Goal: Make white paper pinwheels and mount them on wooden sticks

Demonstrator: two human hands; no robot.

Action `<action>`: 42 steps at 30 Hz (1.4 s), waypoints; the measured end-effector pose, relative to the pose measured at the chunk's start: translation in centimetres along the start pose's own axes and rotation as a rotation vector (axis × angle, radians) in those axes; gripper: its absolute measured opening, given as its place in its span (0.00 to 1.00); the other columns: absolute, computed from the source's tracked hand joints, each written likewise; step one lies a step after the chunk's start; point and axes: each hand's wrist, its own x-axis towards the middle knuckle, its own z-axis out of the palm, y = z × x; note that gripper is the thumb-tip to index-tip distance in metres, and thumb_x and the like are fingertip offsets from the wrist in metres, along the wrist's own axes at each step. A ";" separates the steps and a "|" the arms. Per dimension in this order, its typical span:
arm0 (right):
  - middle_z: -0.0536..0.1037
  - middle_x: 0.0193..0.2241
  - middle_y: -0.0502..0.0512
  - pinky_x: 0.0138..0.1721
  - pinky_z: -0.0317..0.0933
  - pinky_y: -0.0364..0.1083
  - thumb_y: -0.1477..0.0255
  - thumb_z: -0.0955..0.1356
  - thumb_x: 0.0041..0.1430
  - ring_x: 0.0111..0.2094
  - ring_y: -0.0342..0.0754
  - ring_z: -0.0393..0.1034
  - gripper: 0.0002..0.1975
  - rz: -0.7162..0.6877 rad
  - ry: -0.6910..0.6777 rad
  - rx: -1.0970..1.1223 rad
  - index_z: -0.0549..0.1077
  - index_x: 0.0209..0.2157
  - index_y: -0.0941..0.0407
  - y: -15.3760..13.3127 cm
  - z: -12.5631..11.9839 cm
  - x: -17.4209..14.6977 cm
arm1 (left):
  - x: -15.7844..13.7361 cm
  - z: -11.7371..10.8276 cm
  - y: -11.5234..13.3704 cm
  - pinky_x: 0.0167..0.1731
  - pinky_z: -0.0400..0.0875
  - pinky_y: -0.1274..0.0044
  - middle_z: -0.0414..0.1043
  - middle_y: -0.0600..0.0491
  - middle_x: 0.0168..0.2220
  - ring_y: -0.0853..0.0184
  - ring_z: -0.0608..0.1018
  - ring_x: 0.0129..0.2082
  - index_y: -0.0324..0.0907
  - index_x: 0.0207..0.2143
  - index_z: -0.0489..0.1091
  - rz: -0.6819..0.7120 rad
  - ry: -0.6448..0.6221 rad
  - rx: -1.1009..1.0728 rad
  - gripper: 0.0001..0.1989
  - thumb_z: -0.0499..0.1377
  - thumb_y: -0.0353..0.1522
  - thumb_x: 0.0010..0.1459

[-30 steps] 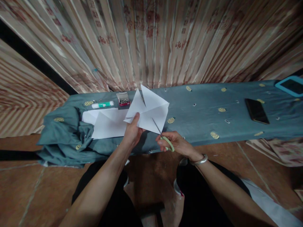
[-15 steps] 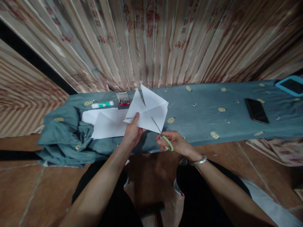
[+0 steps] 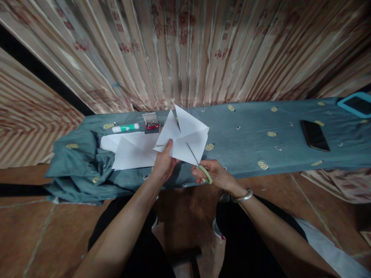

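Observation:
A white sheet of paper (image 3: pixel 188 133) with slits cut in from its corners is held above the cloth-covered surface. My left hand (image 3: pixel 164 162) grips its lower left side, thumb on top and fingers underneath. In my right hand (image 3: pixel 213 173) are scissors with light green handles (image 3: pixel 206 174), fingers closed round the loops. The scissor blades lie along the slit at the paper's lower right corner. Behind my left hand, more white paper (image 3: pixel 133 152) rests on the cloth.
On the teal pineapple-print cloth (image 3: pixel 249 150) lie a glue stick (image 3: pixel 126 128) and a small open box of metal pins (image 3: pixel 152 122). A dark phone (image 3: pixel 314 135) and a blue-framed tablet (image 3: pixel 356 105) lie to the right. A pleated curtain (image 3: pixel 185 58) hangs behind.
My left hand and the paper have shifted slightly to the right. The scissors' blades sit nearer the corner edge, and the slit there shows more plainly.

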 end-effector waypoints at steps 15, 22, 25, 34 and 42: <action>0.73 0.18 0.46 0.22 0.58 0.40 0.55 0.74 0.45 0.19 0.37 0.64 0.20 -0.009 0.009 -0.007 0.74 0.28 0.58 0.2 0.0 0.0 | 0.0 -0.1 -0.1 0.44 0.74 0.68 0.77 0.49 0.38 0.65 0.79 0.36 0.38 0.47 0.69 -0.009 0.003 0.020 0.13 0.59 0.31 0.58; 0.72 0.17 0.47 0.22 0.57 0.40 0.54 0.74 0.45 0.18 0.38 0.63 0.20 -0.021 0.011 -0.021 0.73 0.27 0.58 0.0 0.0 0.0 | 0.1 -0.1 -0.1 0.44 0.74 0.68 0.77 0.49 0.38 0.64 0.79 0.38 0.39 0.46 0.69 -0.007 0.012 0.012 0.13 0.58 0.30 0.58; 0.72 0.17 0.46 0.21 0.56 0.40 0.53 0.74 0.44 0.18 0.37 0.63 0.21 -0.009 0.020 -0.004 0.73 0.27 0.58 0.0 0.1 0.1 | 0.1 -0.1 -0.1 0.43 0.75 0.69 0.77 0.49 0.38 0.65 0.79 0.36 0.39 0.46 0.69 -0.003 0.011 0.013 0.12 0.58 0.30 0.59; 0.73 0.18 0.46 0.23 0.57 0.39 0.56 0.75 0.44 0.20 0.37 0.64 0.19 0.001 0.013 0.002 0.73 0.26 0.58 -0.2 0.1 -0.1 | 0.0 -0.1 -0.1 0.43 0.74 0.70 0.77 0.50 0.36 0.66 0.78 0.34 0.38 0.46 0.69 0.002 -0.002 0.028 0.13 0.59 0.31 0.58; 0.73 0.17 0.46 0.22 0.57 0.40 0.56 0.75 0.44 0.19 0.38 0.64 0.19 -0.009 0.029 -0.003 0.73 0.25 0.58 0.2 0.1 0.2 | -0.1 0.0 -0.3 0.40 0.75 0.71 0.77 0.50 0.37 0.68 0.77 0.31 0.38 0.47 0.68 -0.011 -0.006 0.038 0.14 0.59 0.31 0.58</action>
